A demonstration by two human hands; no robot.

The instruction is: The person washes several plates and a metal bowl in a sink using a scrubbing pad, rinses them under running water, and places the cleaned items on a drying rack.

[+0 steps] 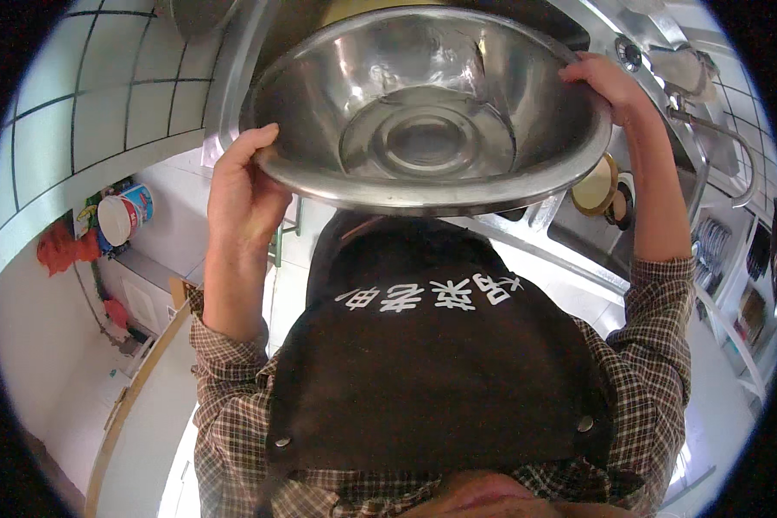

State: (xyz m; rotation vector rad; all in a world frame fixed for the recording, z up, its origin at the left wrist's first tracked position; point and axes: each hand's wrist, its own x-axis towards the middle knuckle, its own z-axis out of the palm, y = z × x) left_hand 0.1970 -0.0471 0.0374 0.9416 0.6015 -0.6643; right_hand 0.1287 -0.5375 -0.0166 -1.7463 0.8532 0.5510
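Note:
A large stainless steel basin [427, 194] is held up in front of me, tilted so that its inside faces the camera. The inside looks wet and shiny, perhaps with a little water at the bottom. My left hand [246, 188] grips the rim at the left, its thumb over the edge. On the upper right part of the rim, my right hand [599, 81] has its hold, with the fingers partly hidden behind the metal. Below the basin is the dark apron [440, 382] on my chest, which bears white writing.
Behind the basin runs a metal sink unit [544, 220], with a curved faucet [748, 155] at the right. A round yellowish vessel [596, 188] sits in the right sink bowl. Stacked dishes [712, 246] stand on a rack farther right. A white bucket [118, 219] is at the left by the wall.

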